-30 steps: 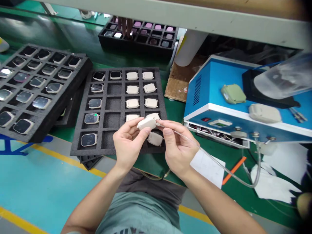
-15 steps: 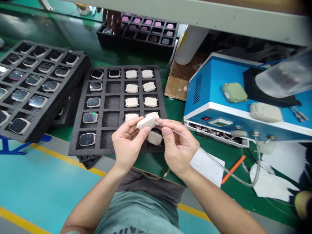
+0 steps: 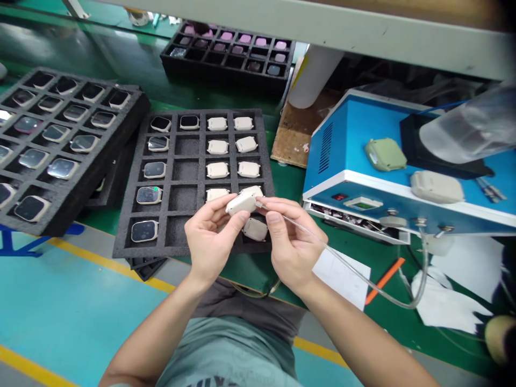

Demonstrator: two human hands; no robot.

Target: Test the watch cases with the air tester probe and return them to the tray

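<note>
Between the thumb and fingers of my left hand [image 3: 213, 236] is a cream smartwatch case [image 3: 241, 204], held tilted above a foam tray. My right hand [image 3: 296, 242] pinches the end of a clear thin tube [image 3: 346, 263], its tip against the right side of the case. That tube loops down and back up to a fitting on the blue machine [image 3: 334, 156]. Beneath my hands lies the dark grey foam tray [image 3: 183, 236], with cream cases in its right columns and screen-up watches at the left. Part of its lower right is hidden by my hands.
A second foam tray [image 3: 60, 201] of watches rests at the left. Behind stands a black tray [image 3: 226, 72] with pink cases. A green case [image 3: 386, 154] and a cream case [image 3: 437, 186] sit on the machine. Paper [image 3: 342, 279] and an orange strip [image 3: 385, 280] lie at the right.
Another person's hand at the far black tray has mostly drawn back out of sight. My own hands, the watch case and the tube stay almost the same.
</note>
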